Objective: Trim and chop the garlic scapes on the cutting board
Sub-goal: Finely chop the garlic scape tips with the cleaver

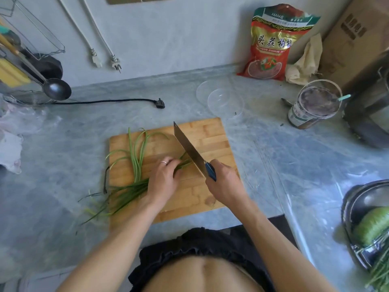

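Left hand pins the bundle of long green garlic scapes to the rectangular bamboo cutting board. Right hand grips the blue-handled steel cleaver, blade just beyond the left fingertips. No chopped pieces visible; most chopping apparently remains.

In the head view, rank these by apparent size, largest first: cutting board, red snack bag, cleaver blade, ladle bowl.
1. cutting board
2. red snack bag
3. cleaver blade
4. ladle bowl
The bag stands farther from the camera, so its true size against the board is unsure.
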A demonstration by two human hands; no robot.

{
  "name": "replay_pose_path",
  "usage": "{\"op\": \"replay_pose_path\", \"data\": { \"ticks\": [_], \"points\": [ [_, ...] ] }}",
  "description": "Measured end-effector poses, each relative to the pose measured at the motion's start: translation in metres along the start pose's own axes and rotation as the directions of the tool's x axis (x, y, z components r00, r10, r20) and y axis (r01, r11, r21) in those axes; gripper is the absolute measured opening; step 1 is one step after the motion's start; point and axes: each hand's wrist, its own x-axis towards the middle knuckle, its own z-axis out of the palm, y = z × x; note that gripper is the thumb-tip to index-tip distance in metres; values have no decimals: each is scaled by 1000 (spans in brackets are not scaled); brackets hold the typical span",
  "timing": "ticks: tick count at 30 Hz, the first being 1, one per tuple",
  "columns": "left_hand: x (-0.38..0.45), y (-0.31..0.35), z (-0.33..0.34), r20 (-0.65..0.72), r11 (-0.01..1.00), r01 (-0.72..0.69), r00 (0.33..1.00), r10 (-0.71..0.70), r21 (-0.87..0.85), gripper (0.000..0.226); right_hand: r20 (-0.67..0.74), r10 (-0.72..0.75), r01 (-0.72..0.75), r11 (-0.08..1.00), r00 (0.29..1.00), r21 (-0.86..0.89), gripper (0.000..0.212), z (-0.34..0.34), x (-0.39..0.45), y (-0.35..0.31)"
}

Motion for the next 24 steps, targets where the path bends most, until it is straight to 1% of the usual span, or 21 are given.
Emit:
{"op": "replay_pose_path", "data": {
  "ticks": [3,5,7,11,15,18,21,24],
  "points": [
    [0,7,2,-4,999,-2,1000,2,-46,25,-59,27,-24,998,998,51,6,-3,0,3],
    [-4,5,-3,-28,996,0,1000,-3,-94,29,-109,69,-62,996,992,67,9,-8,1,9],
    [-11,-2,-8,-43,993,-16,999,11,-119,32,-131,94,-86,994,987,65,9,-13,3,13],
    [-18,-17,-12,-28,995,-58,998,56,-84,30,-91,72,-72,997,993,3,8,-10,1,10],
    [-7,-10,-4,-46,994,-71,997,68,-82,23,-20,-13,13,999,1000,-36,12,1,-6,-1],
    [-3,0,1,-60,993,-57,997,51,-99,19,-13,9,-9,1000,1000,-7,8,0,-7,3],
    [-6,0,0,-138,997,-72,988,68,-22,15,-58,83,-80,995,995,53,5,-8,-3,10],
    [-12,-5,-3,-178,994,-84,979,96,72,10,-87,103,-96,992,991,81,7,-15,0,16]
  ]
}}
